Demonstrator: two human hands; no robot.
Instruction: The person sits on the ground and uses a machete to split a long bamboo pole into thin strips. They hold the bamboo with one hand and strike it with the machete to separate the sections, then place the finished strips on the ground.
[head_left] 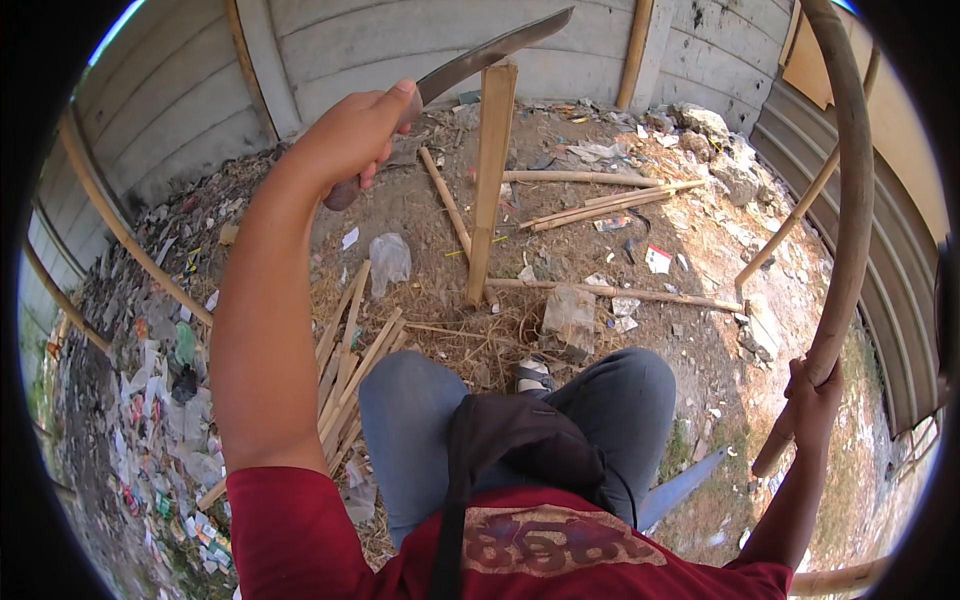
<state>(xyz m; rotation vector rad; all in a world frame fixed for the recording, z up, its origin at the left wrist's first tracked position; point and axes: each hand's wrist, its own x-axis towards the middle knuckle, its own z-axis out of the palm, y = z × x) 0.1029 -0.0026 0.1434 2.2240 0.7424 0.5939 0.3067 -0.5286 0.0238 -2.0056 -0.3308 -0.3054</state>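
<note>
My left hand, raised at the upper left, is closed around the handle of a machete. The blade points up and to the right, level with the top of an upright split bamboo post; I cannot tell whether they touch. At the right, my right hand wraps around a thick bamboo pole near its lower end. This pole rises past the upper edge of the view. My bent knees are below the post, with a dark bag on my lap.
Split bamboo strips lie beside my left knee. A stone block and bamboo lengths lie ahead. A blue flat blade-like piece is by my right leg. Litter covers the left; a concrete wall stands behind.
</note>
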